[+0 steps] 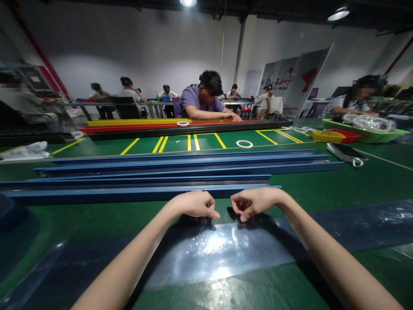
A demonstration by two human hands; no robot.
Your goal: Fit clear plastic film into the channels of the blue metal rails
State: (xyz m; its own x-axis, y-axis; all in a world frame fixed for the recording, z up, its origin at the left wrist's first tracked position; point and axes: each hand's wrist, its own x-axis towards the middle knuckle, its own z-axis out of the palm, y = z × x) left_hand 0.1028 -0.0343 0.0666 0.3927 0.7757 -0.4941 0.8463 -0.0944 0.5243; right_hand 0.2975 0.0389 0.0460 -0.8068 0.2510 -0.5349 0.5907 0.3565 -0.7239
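A long strip of clear plastic film (226,254) lies across the green table in front of me, shining under the lamps. Over its far edge is my left hand (197,204), fingers curled in and thumb pointing to the right. My right hand (254,202) faces it a short gap away, its fingers bent round toward the thumb in a pinch. Whatever is between the fingertips of either hand is hidden or too small to name. Just beyond both hands run several blue channel-shaped profiles (138,193), lying side by side.
Red, yellow and black profiles (219,127) lie farther back, where a person in purple (193,101) leans over the table. A white tape roll (244,144) rests on the yellow-striped surface. At right are a phone-like device (346,153), a yellow tray (327,136) and a green basket (374,135).
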